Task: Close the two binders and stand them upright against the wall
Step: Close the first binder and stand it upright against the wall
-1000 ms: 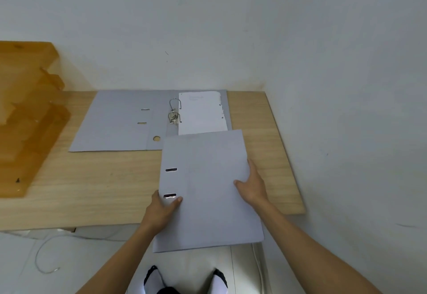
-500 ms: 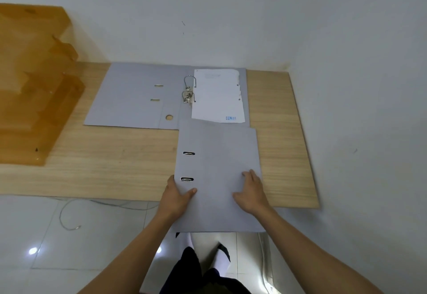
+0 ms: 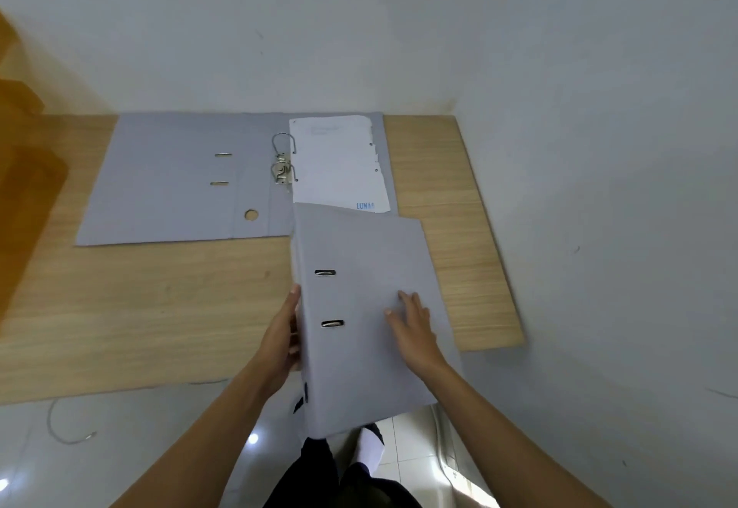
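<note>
A closed grey binder (image 3: 367, 268) lies near the desk's front right, its near end jutting past the desk edge. My left hand (image 3: 281, 336) grips its spine side, fingers under the edge. My right hand (image 3: 413, 328) rests flat on its cover, fingers spread. Behind it a second grey binder (image 3: 167, 184) lies open flat against the back wall (image 3: 319, 28), metal rings (image 3: 283, 160) up, with white paper (image 3: 339, 164) on its right half.
The wooden desk (image 3: 159, 308) sits in a corner, with a wall (image 3: 619, 188) along its right edge. An orange plastic tray stack (image 3: 20, 188) stands at the far left. A cable (image 3: 68, 431) lies on the tiled floor below.
The closed binder has tilted and lifted at its spine side. My left hand moved from its cover to its spine edge; my right hand slid to the cover's middle.
</note>
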Demonstrator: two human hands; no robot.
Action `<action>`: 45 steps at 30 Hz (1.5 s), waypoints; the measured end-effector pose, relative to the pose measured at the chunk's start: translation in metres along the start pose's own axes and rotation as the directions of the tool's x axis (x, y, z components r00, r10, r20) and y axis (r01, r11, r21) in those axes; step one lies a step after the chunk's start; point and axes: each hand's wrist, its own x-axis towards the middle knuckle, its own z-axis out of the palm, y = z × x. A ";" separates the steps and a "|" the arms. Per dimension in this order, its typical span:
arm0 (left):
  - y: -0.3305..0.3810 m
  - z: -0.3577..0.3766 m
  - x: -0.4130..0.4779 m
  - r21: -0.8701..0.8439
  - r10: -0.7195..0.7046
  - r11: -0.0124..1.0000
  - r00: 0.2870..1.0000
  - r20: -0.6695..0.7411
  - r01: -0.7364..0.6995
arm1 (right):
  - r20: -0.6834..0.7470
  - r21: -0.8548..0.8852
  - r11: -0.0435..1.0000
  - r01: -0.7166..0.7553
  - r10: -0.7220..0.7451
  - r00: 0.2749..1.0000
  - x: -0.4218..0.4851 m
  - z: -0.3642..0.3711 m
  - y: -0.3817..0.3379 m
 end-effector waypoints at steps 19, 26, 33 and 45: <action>0.120 0.121 -0.031 0.167 0.256 0.815 0.604 0.755 -0.555 | -0.311 0.492 0.747 0.447 -0.329 0.892 -0.052 -0.101 -0.101; 0.135 0.161 -0.020 0.241 0.427 0.542 0.511 0.746 -0.805 | -0.455 0.276 0.748 0.603 -0.451 0.768 -0.049 -0.163 -0.115; 0.134 0.205 0.006 0.268 0.471 0.475 0.499 0.728 -0.838 | -0.464 0.242 0.812 0.531 -0.384 0.798 -0.021 -0.197 -0.089; 0.142 0.262 0.070 0.419 0.471 0.336 0.536 0.701 -0.843 | -0.528 0.221 0.874 0.434 -0.267 0.806 0.020 -0.231 -0.062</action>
